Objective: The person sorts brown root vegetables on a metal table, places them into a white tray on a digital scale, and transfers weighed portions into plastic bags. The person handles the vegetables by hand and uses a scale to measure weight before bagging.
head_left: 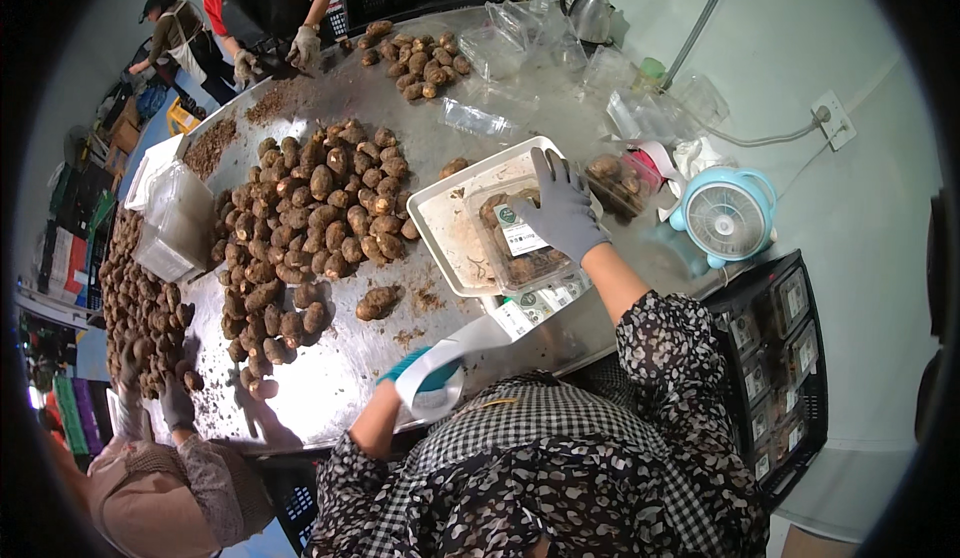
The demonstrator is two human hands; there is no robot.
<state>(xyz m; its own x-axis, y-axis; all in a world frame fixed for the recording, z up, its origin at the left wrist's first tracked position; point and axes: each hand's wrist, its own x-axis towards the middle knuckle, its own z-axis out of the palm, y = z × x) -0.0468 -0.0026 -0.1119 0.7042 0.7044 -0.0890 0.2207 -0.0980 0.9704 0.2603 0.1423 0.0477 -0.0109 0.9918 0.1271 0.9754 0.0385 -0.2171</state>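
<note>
In the middle, a clear plastic box [478, 258] of brown taro-like tubers sits in a white tray [437, 220] with soil crumbs in it. A white and green label [517, 235] lies on the box lid. My right hand [566, 213], grey-gloved, rests flat on the lid beside the label, fingers stretched toward the tray's far rim. Lower down, my left hand [408, 365] in a teal glove is closed on a looped strip of labels [472, 339]. Its fingers are partly hidden by the strip, whose printed end reaches the tray's near edge.
Loose tubers [320, 198] are heaped on the metal table left of the tray. A blue fan [722, 220], another filled box [616, 184], empty clear packs [495, 53] and a kettle [588, 15] stand rightward. A black crate [775, 378] holds packed boxes. Co-workers stand left and far.
</note>
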